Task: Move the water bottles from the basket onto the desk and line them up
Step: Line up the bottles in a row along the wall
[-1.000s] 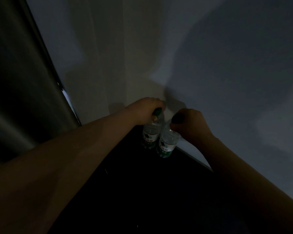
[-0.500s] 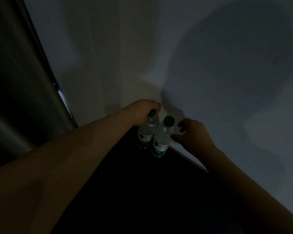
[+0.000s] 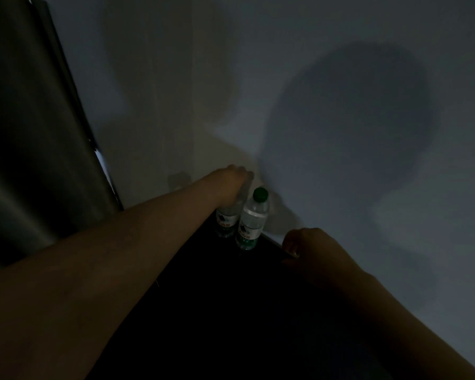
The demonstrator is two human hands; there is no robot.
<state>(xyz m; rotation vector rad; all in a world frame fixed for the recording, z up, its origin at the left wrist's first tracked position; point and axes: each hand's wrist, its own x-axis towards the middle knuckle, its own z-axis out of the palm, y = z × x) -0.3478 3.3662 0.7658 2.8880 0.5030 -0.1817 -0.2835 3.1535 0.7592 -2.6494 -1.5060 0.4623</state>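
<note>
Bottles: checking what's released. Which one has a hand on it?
The left bottle: the left hand grips its top, hiding the cap. The right bottle stands free, green cap showing, the right hand apart from it.

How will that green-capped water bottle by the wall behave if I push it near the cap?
The green-capped water bottle stands tall and narrow on the desk, so a push at its cap would probably tip it. Round-bodied, it would likely roll once down. Its clear plastic wall may dent under a hard squeeze.

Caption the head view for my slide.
Left hand grips left bottle; right bottle stands beside it, right hand free.
</note>
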